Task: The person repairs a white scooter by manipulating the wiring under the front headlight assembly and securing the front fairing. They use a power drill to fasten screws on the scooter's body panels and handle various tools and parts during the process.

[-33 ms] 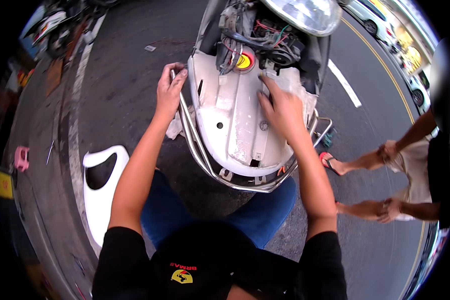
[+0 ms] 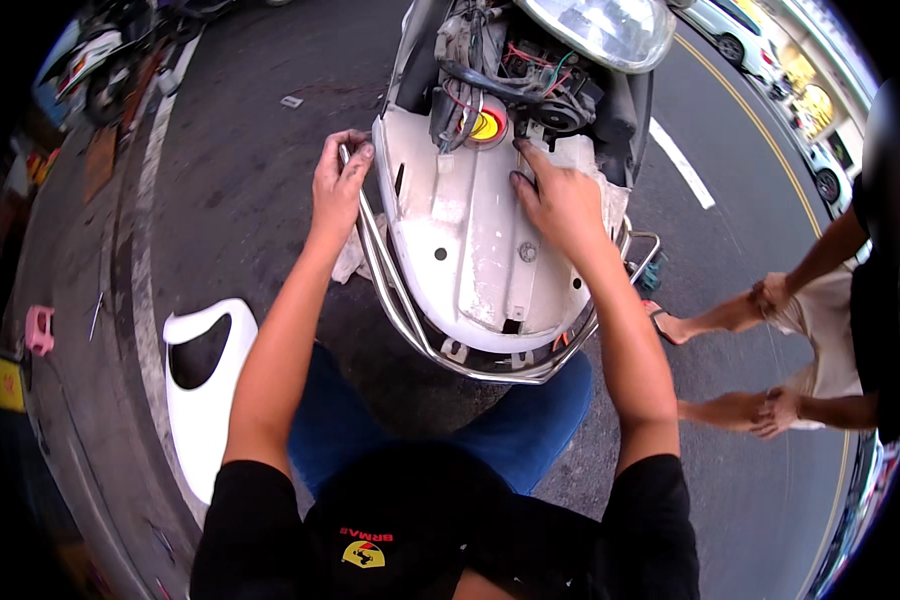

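Note:
In front of me is the front of a scooter, its wiring (image 2: 460, 70) and scuffed white inner panel (image 2: 450, 260) exposed. A bent chrome guard bar (image 2: 410, 320) runs around the panel's near end. My left hand (image 2: 342, 175) is closed around the upper left end of that bar. My right hand (image 2: 560, 195) rests over the upper right of the panel, with index finger and thumb apart. Its index fingertip touches beside a small metal bracket below the black horn (image 2: 567, 108); the other fingers are partly hidden. A red-and-yellow round part (image 2: 485, 127) sits among the wires.
A loose white body cover (image 2: 205, 430) lies on the road to my left, near a pink stool (image 2: 40, 330). The headlight (image 2: 610, 30) hangs at the top. At right, a person in sandals squats, hands on knees (image 2: 775, 410). Parked cars (image 2: 725, 35) line the far side.
My right hand's fingers have shifted slightly up and left at the bracket. My left hand keeps its hold on the bar. The whole view has moved a little.

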The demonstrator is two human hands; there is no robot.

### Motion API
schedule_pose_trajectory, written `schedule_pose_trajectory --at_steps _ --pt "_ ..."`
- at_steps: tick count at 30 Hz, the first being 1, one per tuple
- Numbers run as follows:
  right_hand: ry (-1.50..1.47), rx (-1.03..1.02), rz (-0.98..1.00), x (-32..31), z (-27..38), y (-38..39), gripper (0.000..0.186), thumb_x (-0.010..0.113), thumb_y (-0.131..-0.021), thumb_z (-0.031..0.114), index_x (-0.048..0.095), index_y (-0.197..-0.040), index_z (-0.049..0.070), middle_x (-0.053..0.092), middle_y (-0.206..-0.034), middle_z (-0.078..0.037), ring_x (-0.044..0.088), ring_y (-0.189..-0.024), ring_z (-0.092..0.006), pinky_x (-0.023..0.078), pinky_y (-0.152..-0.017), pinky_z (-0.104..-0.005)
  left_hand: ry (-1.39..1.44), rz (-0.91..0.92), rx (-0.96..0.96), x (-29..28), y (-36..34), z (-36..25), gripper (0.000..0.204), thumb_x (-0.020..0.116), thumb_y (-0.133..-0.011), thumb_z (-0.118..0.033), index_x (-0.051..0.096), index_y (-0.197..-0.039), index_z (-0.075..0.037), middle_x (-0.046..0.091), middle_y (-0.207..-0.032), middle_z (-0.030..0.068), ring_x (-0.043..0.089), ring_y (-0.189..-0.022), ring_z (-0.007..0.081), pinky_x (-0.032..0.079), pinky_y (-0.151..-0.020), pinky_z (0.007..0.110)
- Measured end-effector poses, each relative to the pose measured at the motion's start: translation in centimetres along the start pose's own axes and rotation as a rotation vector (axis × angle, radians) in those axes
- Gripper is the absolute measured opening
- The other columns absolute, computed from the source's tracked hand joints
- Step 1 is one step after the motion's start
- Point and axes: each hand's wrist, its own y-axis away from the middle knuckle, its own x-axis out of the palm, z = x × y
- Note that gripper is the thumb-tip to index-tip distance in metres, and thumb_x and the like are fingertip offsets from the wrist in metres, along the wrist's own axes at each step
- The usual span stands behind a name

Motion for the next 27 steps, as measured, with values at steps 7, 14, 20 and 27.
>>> schedule_pose_trajectory --at_steps 7,14,20,27 --pt "0.414 0.120 0.131 2.0 1.9 -2.0 0.034 0.055 -0.086 0.028 0.060 -0.118 0.018 0.067 -0.078 -0.017 0.065 -0.071 -0.0373 0.051 -0.063 -0.0476 -0.093 -0.181 0.198 -1.8 0.4 1.4 0.031 0.071 -0.074 -0.022 0.061 -0.095 -0.002 0.065 -0.090 0.0115 0.064 -0.084 0.0268 0.050 -0.073 0.038" --pt "-0.210 0.325 -0.224 -1.0 1.1 8.7 0.031 0.053 -0.096 0.020 0.060 -0.111 -0.006 0.066 -0.093 -0.013 0.063 -0.081 -0.0179 0.051 -0.066 -0.0276 -0.107 -0.235 0.225 -3.8 1.8 0.0 0.028 0.071 -0.068 -0.024 0.059 -0.086 -0.005 0.058 -0.083 0.0124 0.058 -0.082 0.0301 0.045 -0.073 0.041" --pt "-0.146 0.888 -0.183 -5.0 -6.9 23.4 0.042 0.054 -0.093 0.017 0.046 -0.130 -0.002 0.061 -0.112 -0.015 0.061 -0.083 -0.0197 0.049 -0.068 -0.0286 0.271 0.082 0.070 -4.7 1.8 2.8 0.045 0.072 -0.077 -0.022 0.058 -0.115 -0.004 0.053 -0.119 0.0189 0.052 -0.111 0.0323 0.043 -0.093 0.042" --pt "-0.040 0.527 -0.295 -1.5 2.5 17.0 0.032 0.064 -0.084 0.010 0.058 -0.114 0.000 0.060 -0.105 -0.018 0.060 -0.098 -0.0322 0.048 -0.086 -0.0371 -1.096 0.082 -0.501 -37.1 16.2 21.6 0.058 0.072 -0.072 -0.019 0.053 -0.123 0.001 0.054 -0.123 0.0245 0.047 -0.117 0.0431 0.037 -0.100 0.047"
